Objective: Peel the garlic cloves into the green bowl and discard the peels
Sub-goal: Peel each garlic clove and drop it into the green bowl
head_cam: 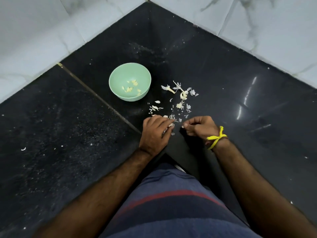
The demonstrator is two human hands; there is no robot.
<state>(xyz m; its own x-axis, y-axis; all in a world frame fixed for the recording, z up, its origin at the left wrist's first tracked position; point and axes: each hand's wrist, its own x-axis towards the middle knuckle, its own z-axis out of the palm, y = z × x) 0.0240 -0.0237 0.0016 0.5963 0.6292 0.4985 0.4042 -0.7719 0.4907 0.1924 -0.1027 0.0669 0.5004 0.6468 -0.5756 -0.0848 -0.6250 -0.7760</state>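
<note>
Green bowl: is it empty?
No. Several peeled garlic cloves lie in the green bowl on the black countertop.

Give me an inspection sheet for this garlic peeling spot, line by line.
Surface: black stone counter, dusty, white specks.
Job's things: green bowl holds a few peeled cloves; garlic pieces lie to its right.
Clutter: peels scattered between the bowl and the hands.
Hands: left hand holds garlic; right hand curled, pinching something small, contents unclear; yellow thread on its wrist.
Cables: nothing seen.
Surroundings: white marbled wall tiles meet in a corner.
</note>
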